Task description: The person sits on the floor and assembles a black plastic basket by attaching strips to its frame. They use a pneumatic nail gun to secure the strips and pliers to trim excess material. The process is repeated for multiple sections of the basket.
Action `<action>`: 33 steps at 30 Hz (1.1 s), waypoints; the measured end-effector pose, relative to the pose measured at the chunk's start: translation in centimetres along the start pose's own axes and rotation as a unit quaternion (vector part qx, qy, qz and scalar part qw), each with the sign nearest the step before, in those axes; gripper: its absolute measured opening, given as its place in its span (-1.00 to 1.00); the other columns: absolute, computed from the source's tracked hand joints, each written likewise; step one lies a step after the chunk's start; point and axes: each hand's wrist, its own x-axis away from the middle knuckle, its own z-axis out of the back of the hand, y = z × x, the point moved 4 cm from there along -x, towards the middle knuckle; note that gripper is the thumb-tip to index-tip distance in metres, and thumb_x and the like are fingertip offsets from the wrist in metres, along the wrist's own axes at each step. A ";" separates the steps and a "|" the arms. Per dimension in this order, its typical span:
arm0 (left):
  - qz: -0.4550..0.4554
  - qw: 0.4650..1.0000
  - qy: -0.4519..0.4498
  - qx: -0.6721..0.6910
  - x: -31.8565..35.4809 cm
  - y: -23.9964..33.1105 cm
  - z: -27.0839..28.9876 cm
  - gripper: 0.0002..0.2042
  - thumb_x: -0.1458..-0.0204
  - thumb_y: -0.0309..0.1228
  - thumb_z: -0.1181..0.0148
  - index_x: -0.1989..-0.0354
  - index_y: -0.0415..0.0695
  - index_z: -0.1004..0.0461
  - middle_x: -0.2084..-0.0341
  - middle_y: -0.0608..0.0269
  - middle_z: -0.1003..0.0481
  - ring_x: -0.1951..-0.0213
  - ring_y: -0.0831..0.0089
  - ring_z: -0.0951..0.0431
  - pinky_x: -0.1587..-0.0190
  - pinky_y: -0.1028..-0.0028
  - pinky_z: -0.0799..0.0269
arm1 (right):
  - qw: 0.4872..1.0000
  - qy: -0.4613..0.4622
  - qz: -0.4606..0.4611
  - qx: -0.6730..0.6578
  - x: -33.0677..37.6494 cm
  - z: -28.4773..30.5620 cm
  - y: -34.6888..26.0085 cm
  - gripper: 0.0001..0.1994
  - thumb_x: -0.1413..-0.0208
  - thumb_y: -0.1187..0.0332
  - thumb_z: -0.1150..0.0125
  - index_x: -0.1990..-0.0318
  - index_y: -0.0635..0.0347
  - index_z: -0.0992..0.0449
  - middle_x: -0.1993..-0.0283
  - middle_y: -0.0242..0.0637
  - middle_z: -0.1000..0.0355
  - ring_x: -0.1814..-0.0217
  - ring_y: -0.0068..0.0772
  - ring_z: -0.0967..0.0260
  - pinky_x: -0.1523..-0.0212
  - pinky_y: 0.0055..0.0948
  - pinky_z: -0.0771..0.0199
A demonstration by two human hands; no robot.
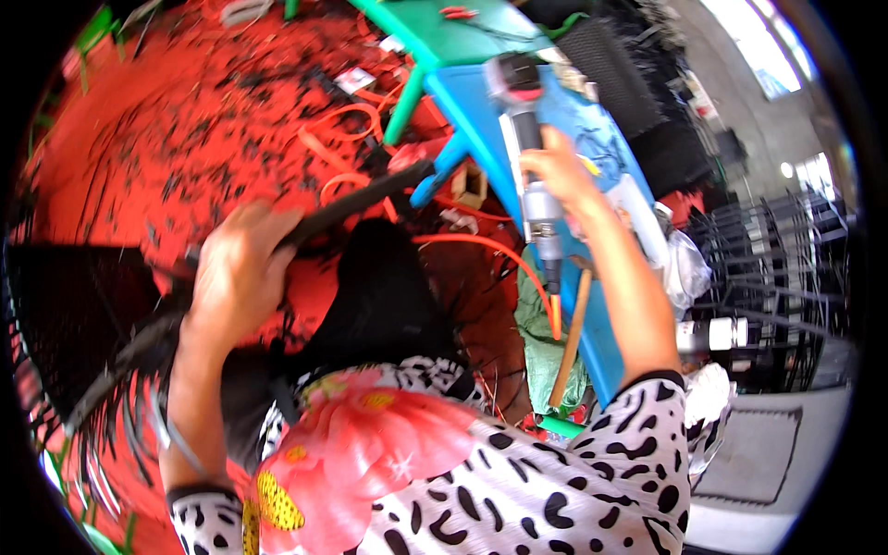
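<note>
My right hand (560, 171) is wrapped round the grip of an air staple gun (542, 217), raised over the blue table. The tool has a dark head, a long metal side and a silver coupling at the grip's end, where an orange air hose (481, 240) appears to join it. On the left, my left hand (242, 264) is closed round a long dark bar (356, 203), which slants toward the blue table's leg. Dark strips (139, 407) hang loose below my left forearm. The bar's near end is blurred, so I cannot tell how it joins the black woven panel (79, 324).
A blue table (462, 102) and a green table (435, 32) stand ahead to the right. A wooden stick (572, 342) leans by the blue table's near edge. Black scraps litter the red floor (203, 120). Black woven pieces (610, 74) and dark racks (777, 268) line the right.
</note>
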 end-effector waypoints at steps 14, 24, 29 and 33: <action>0.086 0.994 -0.015 0.067 -2.0 -0.6 1.5 -0.66 0.25 -0.66 -0.17 0.18 -0.38 -0.51 0.47 0.06 -0.43 0.43 0.25 -0.42 0.31 0.43 -0.34 | 0.933 0.120 -0.107 0.322 -11.4 -1.0 5.3 -0.52 0.00 0.35 -0.14 -0.06 0.39 -0.21 0.06 0.11 -0.50 -0.01 0.05 -0.49 0.02 -0.14 -0.51; 0.139 0.987 0.001 0.076 -2.8 -2.6 1.4 -0.68 0.20 -0.66 -0.16 0.16 -0.38 -0.52 0.42 0.12 -0.45 0.38 0.38 -0.44 0.23 0.52 -0.33 | 0.884 0.165 -0.169 0.403 -9.5 12.2 14.8 -0.49 0.06 0.16 -0.26 -0.04 0.23 -0.43 -0.07 -0.02 -0.44 -0.13 0.01 -0.38 -0.09 -0.12 -0.41; 0.152 0.986 -0.003 0.072 -2.8 -2.7 2.0 -0.66 0.20 -0.66 -0.14 0.16 -0.40 -0.52 0.39 0.11 -0.48 0.34 0.40 -0.47 0.18 0.52 -0.35 | 0.874 0.062 -0.202 0.437 -8.3 15.1 17.5 -0.12 0.34 -0.20 -0.46 -0.02 0.39 -0.39 -0.09 0.08 -0.41 -0.18 -0.02 -0.34 -0.15 -0.19 -0.34; 0.149 0.985 -0.005 0.083 -2.8 -2.7 1.9 -0.66 0.21 -0.65 -0.15 0.16 -0.40 -0.51 0.39 0.10 -0.48 0.33 0.39 -0.47 0.18 0.52 -0.34 | 0.893 0.013 -0.224 0.389 -7.8 15.7 19.4 -0.07 0.37 -0.16 -0.44 -0.11 0.40 -0.35 -0.09 0.11 -0.40 -0.18 0.00 -0.35 -0.18 -0.23 -0.32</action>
